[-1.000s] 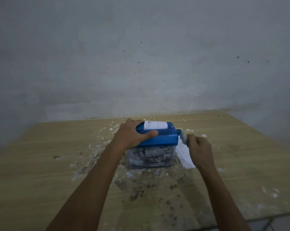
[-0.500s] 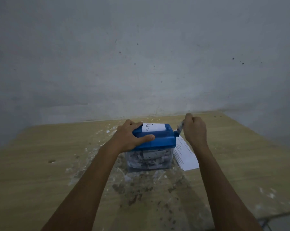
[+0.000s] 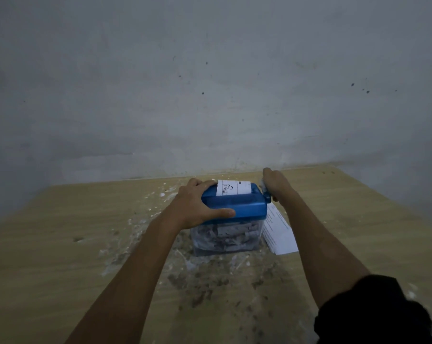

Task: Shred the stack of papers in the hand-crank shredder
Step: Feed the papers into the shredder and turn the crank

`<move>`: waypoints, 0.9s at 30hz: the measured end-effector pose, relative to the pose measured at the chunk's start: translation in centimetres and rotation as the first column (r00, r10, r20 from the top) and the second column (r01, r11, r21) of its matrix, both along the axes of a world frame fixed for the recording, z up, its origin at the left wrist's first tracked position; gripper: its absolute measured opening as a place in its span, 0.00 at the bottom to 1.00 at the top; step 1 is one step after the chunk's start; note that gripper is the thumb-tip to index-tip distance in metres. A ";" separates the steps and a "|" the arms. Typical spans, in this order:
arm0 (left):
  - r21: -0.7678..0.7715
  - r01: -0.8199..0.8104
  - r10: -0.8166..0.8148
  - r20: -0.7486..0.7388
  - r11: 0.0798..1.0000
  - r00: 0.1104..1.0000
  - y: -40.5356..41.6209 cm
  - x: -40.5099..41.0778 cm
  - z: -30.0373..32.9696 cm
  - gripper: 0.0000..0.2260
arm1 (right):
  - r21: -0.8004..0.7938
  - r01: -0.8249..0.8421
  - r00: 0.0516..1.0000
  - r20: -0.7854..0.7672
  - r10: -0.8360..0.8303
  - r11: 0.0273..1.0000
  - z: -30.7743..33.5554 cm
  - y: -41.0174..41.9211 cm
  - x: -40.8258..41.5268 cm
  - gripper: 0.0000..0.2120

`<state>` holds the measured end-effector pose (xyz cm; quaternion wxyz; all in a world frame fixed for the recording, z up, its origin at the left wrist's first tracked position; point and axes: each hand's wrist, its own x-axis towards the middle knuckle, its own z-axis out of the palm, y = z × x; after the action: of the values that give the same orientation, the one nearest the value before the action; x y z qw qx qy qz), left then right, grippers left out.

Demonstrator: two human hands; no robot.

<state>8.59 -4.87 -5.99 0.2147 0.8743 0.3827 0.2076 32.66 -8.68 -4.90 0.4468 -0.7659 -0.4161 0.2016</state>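
Head view: left hand (image 3: 197, 207) fingers wrapped on blue plastic shredder lid (image 3: 237, 207); right hand (image 3: 275, 183) fingers clamped on crank beside lid; white printed sheet (image 3: 233, 187) upright in lid slot.

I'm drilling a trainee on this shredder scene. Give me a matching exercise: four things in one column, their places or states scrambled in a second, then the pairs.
Column one:
1. left hand
2. right hand
3. sheet in the slot
4. loose papers

Column two:
A. lying flat on the table, right of the shredder
B. sticking up out of the blue lid
C. holds the blue lid, thumb on its front
D. closed round the crank at the shredder's right end

Pairs: 1-C, 2-D, 3-B, 4-A
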 end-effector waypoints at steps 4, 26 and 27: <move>0.006 -0.004 0.004 0.029 1.000 1.000 0.1 0.0 -0.3 0.48 | -0.087 -0.011 0.983 -0.183 -0.005 0.996 -1.6 0.1 0.0 0.14; -0.101 -0.037 0.039 0.014 0.994 0.999 -0.3 0.5 0.8 0.50 | -0.154 -0.087 0.897 0.418 0.145 0.984 -5.5 -10.6 -1.4 0.07; -0.101 -0.033 0.034 -0.001 0.994 0.999 -0.2 0.5 0.9 0.50 | -0.070 -0.100 0.963 0.243 0.114 0.992 -4.6 -10.9 -1.7 0.10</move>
<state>9.11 -5.09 -5.04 0.2552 0.8557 0.4073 0.1919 30.98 -19.60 -9.47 0.3578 -0.7738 -0.5033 0.1406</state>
